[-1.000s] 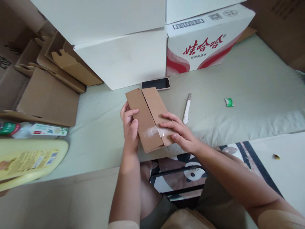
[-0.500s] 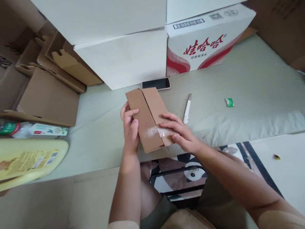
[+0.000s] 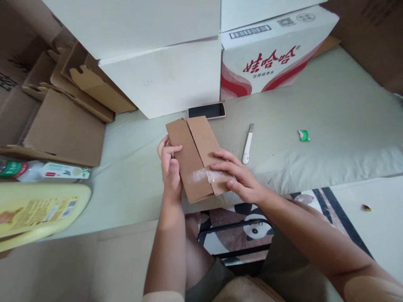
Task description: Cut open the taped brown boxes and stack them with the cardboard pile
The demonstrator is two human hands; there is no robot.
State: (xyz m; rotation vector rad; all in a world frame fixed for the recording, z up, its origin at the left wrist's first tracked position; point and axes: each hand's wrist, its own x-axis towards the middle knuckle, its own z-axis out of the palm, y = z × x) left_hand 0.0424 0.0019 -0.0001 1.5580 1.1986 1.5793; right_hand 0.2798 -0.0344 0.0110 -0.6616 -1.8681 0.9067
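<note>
A small brown cardboard box (image 3: 186, 157) is held tilted between my hands, above the front of the cloth-covered surface. Two flaps meet along its top with a narrow gap, and clear tape crosses them at the near end. My left hand (image 3: 171, 165) grips the box's left side, with a finger resting over the top edge. On the right side, my right hand (image 3: 237, 175) holds the box, its fingers lying on the right flap beside the tape. A white utility knife (image 3: 247, 147) with its blade out lies just right of the box.
Behind the box a phone (image 3: 206, 110) lies against stacked white cartons (image 3: 166, 75). A green wrapper (image 3: 304, 135) is to the right. At left are cardboard boxes (image 3: 67, 126), a plastic bottle (image 3: 31, 170) and a yellow jug (image 3: 78, 200).
The box has tilted and shifted very slightly. My left thumb has moved left, off the top flap toward the side. Both hands stay on the box.
</note>
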